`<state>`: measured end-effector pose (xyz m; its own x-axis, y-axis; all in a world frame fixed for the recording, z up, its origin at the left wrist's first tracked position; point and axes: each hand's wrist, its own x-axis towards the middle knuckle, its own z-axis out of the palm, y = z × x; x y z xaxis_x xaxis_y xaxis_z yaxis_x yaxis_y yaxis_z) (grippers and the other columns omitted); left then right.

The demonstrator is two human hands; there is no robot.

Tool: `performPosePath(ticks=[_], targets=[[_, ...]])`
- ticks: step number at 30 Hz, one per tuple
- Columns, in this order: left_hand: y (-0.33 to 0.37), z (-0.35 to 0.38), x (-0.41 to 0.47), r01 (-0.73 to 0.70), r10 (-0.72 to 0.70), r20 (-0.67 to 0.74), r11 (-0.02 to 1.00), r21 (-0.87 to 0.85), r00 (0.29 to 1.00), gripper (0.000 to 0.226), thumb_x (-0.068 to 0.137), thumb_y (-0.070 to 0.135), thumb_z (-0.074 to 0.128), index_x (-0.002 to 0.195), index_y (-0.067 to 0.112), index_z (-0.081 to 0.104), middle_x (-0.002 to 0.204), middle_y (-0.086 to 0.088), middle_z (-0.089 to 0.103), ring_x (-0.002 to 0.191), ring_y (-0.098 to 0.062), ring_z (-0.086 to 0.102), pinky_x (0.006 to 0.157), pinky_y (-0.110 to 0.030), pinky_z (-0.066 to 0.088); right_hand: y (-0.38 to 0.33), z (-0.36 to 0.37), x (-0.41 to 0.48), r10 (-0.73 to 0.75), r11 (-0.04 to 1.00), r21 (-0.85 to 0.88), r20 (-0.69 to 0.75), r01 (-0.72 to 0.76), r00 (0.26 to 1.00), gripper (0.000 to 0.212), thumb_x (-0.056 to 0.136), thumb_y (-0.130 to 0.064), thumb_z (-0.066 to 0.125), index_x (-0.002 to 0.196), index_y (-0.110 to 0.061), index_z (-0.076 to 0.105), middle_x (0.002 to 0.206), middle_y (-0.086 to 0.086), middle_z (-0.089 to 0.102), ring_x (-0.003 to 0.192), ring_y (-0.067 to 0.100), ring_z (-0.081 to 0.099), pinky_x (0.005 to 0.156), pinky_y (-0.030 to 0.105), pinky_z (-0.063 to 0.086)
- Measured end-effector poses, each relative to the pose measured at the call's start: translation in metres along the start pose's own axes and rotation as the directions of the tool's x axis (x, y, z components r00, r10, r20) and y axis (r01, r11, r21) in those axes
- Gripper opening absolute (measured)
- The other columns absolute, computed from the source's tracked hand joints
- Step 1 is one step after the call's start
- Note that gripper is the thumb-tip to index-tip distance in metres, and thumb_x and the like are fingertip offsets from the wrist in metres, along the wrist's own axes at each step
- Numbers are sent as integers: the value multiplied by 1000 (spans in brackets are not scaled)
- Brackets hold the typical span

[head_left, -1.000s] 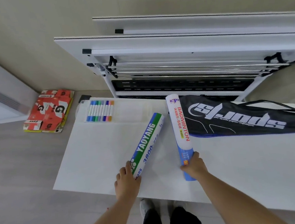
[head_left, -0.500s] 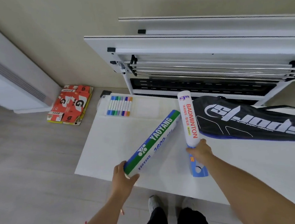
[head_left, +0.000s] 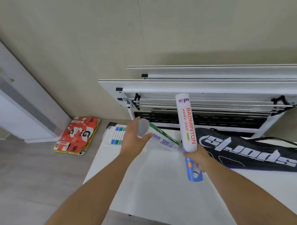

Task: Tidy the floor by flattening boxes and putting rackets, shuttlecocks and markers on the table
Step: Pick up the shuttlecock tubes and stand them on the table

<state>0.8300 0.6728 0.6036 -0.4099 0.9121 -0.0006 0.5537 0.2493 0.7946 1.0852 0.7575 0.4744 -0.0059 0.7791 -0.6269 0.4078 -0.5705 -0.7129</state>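
Observation:
My left hand [head_left: 133, 138] grips the near end of a green and white shuttlecock tube [head_left: 164, 139], lifted with its cap facing me and its far end low toward the white table [head_left: 158, 182]. My right hand [head_left: 198, 157] holds a white and blue BADMINTON shuttlecock tube [head_left: 187, 127] nearly upright above the table. A black racket bag [head_left: 253, 150] lies on the table to the right. A clear pack of markers [head_left: 117, 136] rests at the table's far left corner, partly hidden by my left hand.
Flattened red and white boxes [head_left: 78, 135] lie on the grey floor by the wall. Folded white tables [head_left: 213, 89] lean against the wall behind the table. A white air conditioner unit [head_left: 15, 105] stands at the left.
Both hands have raised their tubes off the table: the green one's near end swung up toward me, the white and blue one tilted to nearly upright. The view tipped up toward the wall.

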Motion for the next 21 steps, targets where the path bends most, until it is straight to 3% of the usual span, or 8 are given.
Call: performPosePath(ticks=[7,11,16,21], targets=[[60,45,56,-128,125,71,991,47,990,81,80,35,82,147,31,37,144,4,43,120,-17,51,95,-32,49,9,-19,36,-105,994,14,89,104,991,76,50,-25,87,115,-34,50,110,-2,67,101,22,65,87,50,56],[79,67,95,-175,168,109,983,59,980,81,83,32,80,150,26,35,145,2,42,96,-17,58,79,-25,47,4,-19,29,-137,990,-13,89,139,987,69,61,-14,82,117,-28,44,108,-4,63,101,20,62,88,49,56],[89,82,153,-268,248,219,961,70,944,82,82,34,80,150,25,35,142,2,44,107,-21,56,86,-32,52,9,-5,57,-135,990,43,36,134,990,72,56,-19,78,118,-36,45,108,-9,65,97,18,65,78,44,60],[96,93,200,-372,330,337,926,68,882,82,81,36,81,150,24,38,141,3,44,86,-9,53,78,-24,45,6,15,76,-149,983,108,-18,150,989,76,60,-17,81,123,-38,44,114,-12,65,104,15,65,85,40,58]])
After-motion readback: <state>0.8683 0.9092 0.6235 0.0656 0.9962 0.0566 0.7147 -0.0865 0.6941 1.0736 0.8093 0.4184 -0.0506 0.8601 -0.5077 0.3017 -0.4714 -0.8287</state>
